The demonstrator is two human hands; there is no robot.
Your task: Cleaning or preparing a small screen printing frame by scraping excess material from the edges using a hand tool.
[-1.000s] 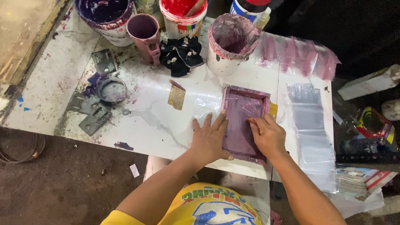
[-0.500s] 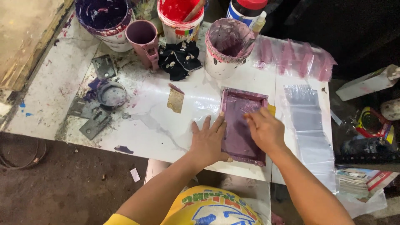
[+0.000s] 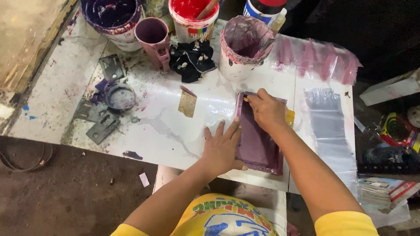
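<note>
The single head view looks steeply down, close over the white table [image 3: 166, 131] (its far edge toward 12 o'clock), the person's arms entering from 6 o'clock.

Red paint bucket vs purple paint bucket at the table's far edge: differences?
The red paint bucket is smaller and coated bright red inside; the purple paint bucket is wider and dark purple inside. The red one has a stick standing in it; none shows in the purple one. Both are open, white-walled and paint-smeared.

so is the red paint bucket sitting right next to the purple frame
No, the red paint bucket stands at the table's far edge, well apart from the purple frame.
</note>
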